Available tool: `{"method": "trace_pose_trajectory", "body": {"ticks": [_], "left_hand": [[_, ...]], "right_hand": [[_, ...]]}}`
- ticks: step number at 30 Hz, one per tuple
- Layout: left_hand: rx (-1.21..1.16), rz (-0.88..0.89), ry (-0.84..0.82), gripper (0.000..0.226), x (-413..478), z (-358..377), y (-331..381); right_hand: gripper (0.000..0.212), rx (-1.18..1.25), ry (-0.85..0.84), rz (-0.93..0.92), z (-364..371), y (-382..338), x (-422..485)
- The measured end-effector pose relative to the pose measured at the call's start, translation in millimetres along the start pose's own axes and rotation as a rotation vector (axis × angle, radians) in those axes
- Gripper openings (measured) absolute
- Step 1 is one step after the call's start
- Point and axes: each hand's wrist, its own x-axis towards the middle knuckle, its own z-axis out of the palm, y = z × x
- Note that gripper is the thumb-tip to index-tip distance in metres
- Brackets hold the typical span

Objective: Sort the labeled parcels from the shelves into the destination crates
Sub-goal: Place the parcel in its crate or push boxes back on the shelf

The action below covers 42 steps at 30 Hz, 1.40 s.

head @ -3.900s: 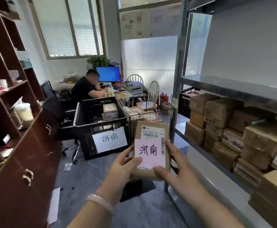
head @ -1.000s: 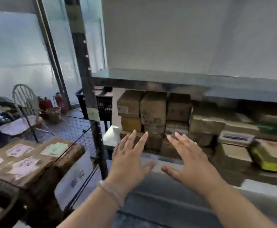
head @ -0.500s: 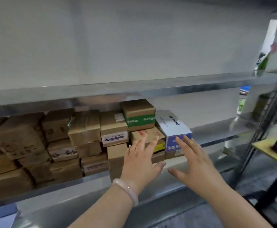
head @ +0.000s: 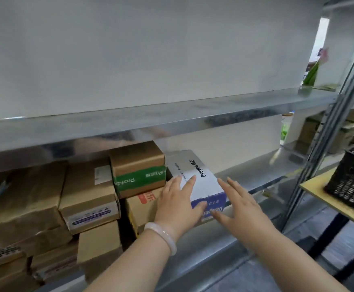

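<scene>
On the left of the lower shelf [head: 262,173], brown cartons [head: 24,199] are stacked several high and pressed side to side, presumably so that many parcels are kept within reach with their printed faces outward. Just to their right a green-taped box [head: 138,167] is set on top of a red-printed box [head: 144,205]. The white-and-blue box [head: 201,178], the parcel now being reached for, is lodged against that pair at the end of the row. What it rests on is hidden by the hands. The left hand [head: 177,204], with a pale bracelet [head: 161,234] at the wrist, is laid on the near left part of this box. Its fingers [head: 189,183] are kept straight and flat across the white top, and the thumb is brought down over the blue front face, so nothing is clasped yet. The right hand [head: 242,207] is held spread, fingers straight and empty, just beside the box's right edge; whether contact is made there cannot be told. The hands appear to be placed on opposite sides because a box of this width is more surely drawn out between two palms than pinched by one. Since it stands at the open end of the row, it can probably be slid out without the stack being disturbed. Further right a steel upright [head: 329,131] is passed. Beyond it a black crate [head: 353,186] is stood on a yellow-topped table [head: 319,192], likely kept close as one of the destinations.
</scene>
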Motion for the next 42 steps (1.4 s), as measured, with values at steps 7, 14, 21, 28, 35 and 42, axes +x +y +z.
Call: {"method": "trace_pose_trajectory", "body": {"ticks": [7, 14, 21, 28, 35, 42], "left_hand": [[0.001, -0.053, -0.085, 0.072, 69.2, 18.8, -9.1], [0.121, -0.165, -0.197, 0.072, 85.4, 29.8, -10.7], [0.156, -0.336, -0.268, 0.068, 93.3, 34.5, 12.5], [-0.196, -0.399, 0.089, 0.072, 68.9, 61.8, 66.2], [-0.465, -0.636, 0.340, 0.079, 43.6, 75.4, 124.5], [-0.720, -0.733, 0.314, 0.119, -1.4, 79.7, 167.8]], "right_hand": [[0.076, 0.085, -0.015, 0.049, 15.7, 16.4, 82.0], [0.079, 0.335, -0.123, 0.223, 38.2, 42.2, 132.9], [0.022, 0.645, -0.259, 0.343, 39.9, 61.5, 145.6], [0.033, 0.976, -0.213, 0.204, -6.7, 87.9, 111.0], [0.048, 0.895, -0.085, -0.043, -36.0, 124.4, 50.1], [0.063, 0.717, -0.241, -0.321, -58.6, 148.8, 9.5]]}}
